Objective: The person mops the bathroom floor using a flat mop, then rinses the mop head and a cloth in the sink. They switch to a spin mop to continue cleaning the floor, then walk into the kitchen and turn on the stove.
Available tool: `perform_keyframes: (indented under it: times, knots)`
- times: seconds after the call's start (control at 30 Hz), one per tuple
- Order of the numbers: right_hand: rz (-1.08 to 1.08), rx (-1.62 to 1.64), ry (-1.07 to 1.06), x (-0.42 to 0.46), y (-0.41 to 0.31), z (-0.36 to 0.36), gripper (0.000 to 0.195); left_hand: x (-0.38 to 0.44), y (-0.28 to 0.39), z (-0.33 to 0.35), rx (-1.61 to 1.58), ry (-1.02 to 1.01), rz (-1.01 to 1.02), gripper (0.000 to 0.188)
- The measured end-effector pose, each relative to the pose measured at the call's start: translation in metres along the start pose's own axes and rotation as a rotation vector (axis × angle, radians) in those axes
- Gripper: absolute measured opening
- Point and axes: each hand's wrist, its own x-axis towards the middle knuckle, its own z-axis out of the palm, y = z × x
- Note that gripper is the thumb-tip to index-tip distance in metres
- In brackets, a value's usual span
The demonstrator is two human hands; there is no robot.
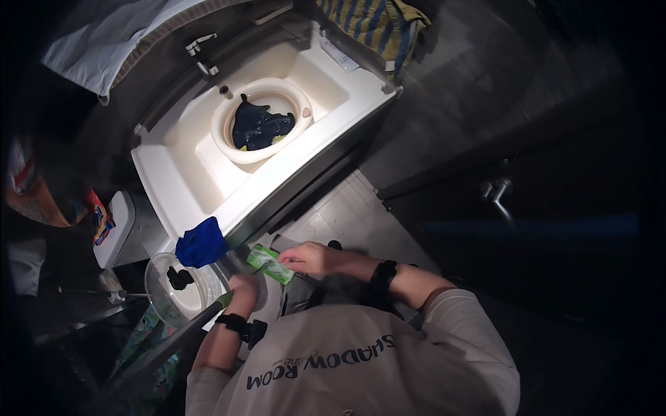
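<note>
Gripped in my left hand (243, 290) is a pole (200, 318) with a green section, running from the lower left. It appears to lead to a green-and-white flat mop head (270, 263) just above the floor; whether it touches is unclear. My right hand (307, 257) has its fingers curled on that head's right edge. To the left of my left hand, a clear round bucket (156, 283) holds a black cloth (179, 278). A bright blue cloth (202, 242) hangs over the sink's front left corner.
In the white sink (179, 205) stands a round basin (223, 138) with dark wet cloth (260, 125). Behind it is a chrome faucet (202, 54). A tube (338, 52) lies on the rim. Left is a white lid (118, 223) with an orange packet (99, 217); right, a door handle (500, 195).
</note>
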Motion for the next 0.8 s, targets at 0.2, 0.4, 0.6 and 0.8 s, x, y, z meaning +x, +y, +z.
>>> perform_keyframes:
  times: [0.2, 0.4, 0.6, 0.8]
  knots:
    - [-0.379, 0.107, 0.051, 0.015, -0.088, -0.029, 0.04, 0.025, 0.074, -0.02, -0.069, 0.366, 0.127, 0.028]
    - [-0.213, -0.25, 0.064, -0.007, -0.108, -0.066, 0.022, 0.004, 0.142, -0.076, -0.328, 0.747, 0.603, 0.025]
    - [0.014, -0.313, 0.42, -0.044, -0.025, -0.115, 0.016, -0.011, 0.168, -0.126, 0.104, 0.856, 1.132, 0.015]
    - [0.274, -0.069, 0.589, -0.078, 0.121, -0.167, 0.025, -0.037, 0.097, -0.111, -0.266, 0.582, 0.848, 0.024]
